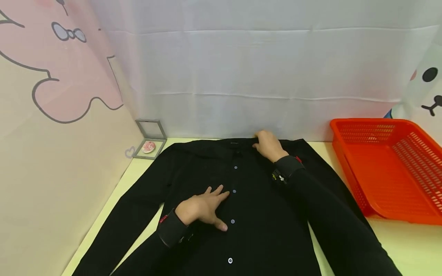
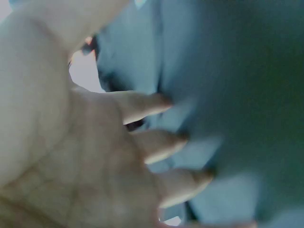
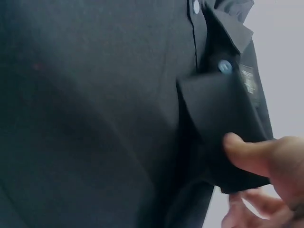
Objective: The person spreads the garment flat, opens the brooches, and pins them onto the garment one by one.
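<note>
A black long-sleeved shirt (image 1: 269, 214) lies front side up on the table, with a row of buttons down its middle and its collar toward the back wall. My left hand (image 1: 203, 207) rests on the shirt's chest beside the buttons, fingers spread. In the left wrist view its palm and fingertips (image 2: 161, 102) are over the dark cloth. Up at the neck, my right hand (image 1: 269, 146) pinches the right side of the collar. The right wrist view shows the thumb (image 3: 244, 154) on top of the collar flap (image 3: 218, 109) and the other fingers beneath its edge.
To the right stands a red plastic basket (image 1: 397, 168) with perforated sides. At the back left corner sits a small grey hinged frame (image 1: 152, 129) with a pinkish round object (image 1: 148, 147) in it. White cloth (image 1: 241, 76) hangs along the back of the yellow table (image 1: 407, 245).
</note>
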Tool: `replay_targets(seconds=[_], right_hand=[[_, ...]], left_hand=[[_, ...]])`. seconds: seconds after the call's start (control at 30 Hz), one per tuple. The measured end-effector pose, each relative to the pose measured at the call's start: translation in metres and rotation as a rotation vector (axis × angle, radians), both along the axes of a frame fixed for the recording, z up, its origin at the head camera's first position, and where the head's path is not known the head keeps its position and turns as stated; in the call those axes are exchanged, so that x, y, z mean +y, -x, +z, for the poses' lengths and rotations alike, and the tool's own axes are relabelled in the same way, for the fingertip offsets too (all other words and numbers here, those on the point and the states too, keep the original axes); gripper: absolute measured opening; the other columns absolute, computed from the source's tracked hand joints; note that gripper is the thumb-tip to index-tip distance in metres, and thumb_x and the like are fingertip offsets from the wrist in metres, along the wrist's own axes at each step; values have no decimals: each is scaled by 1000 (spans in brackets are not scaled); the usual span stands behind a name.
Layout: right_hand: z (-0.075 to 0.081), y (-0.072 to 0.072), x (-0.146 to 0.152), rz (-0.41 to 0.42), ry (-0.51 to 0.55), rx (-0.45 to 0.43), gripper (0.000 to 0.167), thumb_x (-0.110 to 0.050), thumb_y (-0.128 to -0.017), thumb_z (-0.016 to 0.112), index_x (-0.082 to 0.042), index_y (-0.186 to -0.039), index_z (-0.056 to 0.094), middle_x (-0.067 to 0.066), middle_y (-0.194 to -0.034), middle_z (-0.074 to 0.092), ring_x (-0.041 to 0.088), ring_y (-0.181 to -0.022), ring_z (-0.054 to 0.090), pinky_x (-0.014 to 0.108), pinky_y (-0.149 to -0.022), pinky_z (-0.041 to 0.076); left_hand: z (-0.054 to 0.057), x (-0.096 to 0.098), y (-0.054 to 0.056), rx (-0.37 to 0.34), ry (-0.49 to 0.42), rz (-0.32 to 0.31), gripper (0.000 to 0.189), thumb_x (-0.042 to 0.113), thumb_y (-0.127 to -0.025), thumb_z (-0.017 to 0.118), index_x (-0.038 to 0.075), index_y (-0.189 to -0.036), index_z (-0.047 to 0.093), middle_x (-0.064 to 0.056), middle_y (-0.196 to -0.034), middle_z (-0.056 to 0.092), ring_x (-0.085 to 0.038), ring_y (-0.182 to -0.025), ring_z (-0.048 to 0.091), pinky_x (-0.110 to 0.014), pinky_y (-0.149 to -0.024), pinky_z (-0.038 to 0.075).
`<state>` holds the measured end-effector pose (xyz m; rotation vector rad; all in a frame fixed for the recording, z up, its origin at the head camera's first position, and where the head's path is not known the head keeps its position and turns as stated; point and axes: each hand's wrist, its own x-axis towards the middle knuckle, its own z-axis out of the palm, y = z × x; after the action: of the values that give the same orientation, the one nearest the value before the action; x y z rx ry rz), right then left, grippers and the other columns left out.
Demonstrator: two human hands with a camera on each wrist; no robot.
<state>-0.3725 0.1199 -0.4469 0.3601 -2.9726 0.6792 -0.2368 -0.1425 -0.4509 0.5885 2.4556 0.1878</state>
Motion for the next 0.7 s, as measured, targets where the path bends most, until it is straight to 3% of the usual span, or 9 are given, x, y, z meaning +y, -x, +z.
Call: replay_targets(seconds=[0.1,0.17,0.23,0.33,0.5,0.6,0.7], right_hand=[[1,3,-1,-36,43,148,26,-3,-95,72,5,-119,71,25,-115,61,42,-105,61,48,-89,56],[1,6,0,-47,68,232,20,2,-94,71,5,-113,72,24,-109,60,40,-99,61,47,-86,56],[-1,9,3,-53,91,288,17,5,-93,70,6,-110,72,24,-106,59,40,-95,61,47,-84,56],[-4,14,8,-69,118,322,17,8,-92,69,7,-109,71,25,-107,58,41,-94,61,48,-83,56],[-9,18,12,-74,163,350,15,9,-92,69,7,-107,69,26,-111,58,42,-99,61,49,-85,56],[-10,19,14,-20,186,363,13,8,-93,69,5,-106,68,25,-111,61,42,-103,62,49,-87,55],[-8,19,18,19,183,344,13,6,-93,70,3,-106,68,23,-112,63,41,-104,62,49,-87,55]], left_hand=[[10,-4,24,66,-102,31,89,50,-85,82,17,-158,42,-9,-161,45,-34,-143,48,-57,-111,45],[15,-5,43,97,-135,59,84,46,-90,79,13,-158,42,-13,-157,49,-34,-138,53,-52,-109,48],[17,-5,61,106,-140,73,83,44,-93,76,11,-160,38,-16,-162,41,-37,-144,46,-54,-114,44],[19,-2,87,125,-114,89,86,43,-96,73,10,-163,30,-23,-170,20,-46,-154,25,-61,-121,32],[18,8,123,181,-84,131,82,43,-98,70,19,-165,28,-24,-171,-12,-51,-157,-7,-70,-122,18],[14,11,141,239,-116,124,71,41,-101,66,19,-162,36,-26,-170,-13,-49,-156,-15,-70,-124,11],[12,13,155,302,-148,123,66,37,-104,61,11,-160,38,-30,-169,-2,-50,-157,-9,-69,-124,10]])
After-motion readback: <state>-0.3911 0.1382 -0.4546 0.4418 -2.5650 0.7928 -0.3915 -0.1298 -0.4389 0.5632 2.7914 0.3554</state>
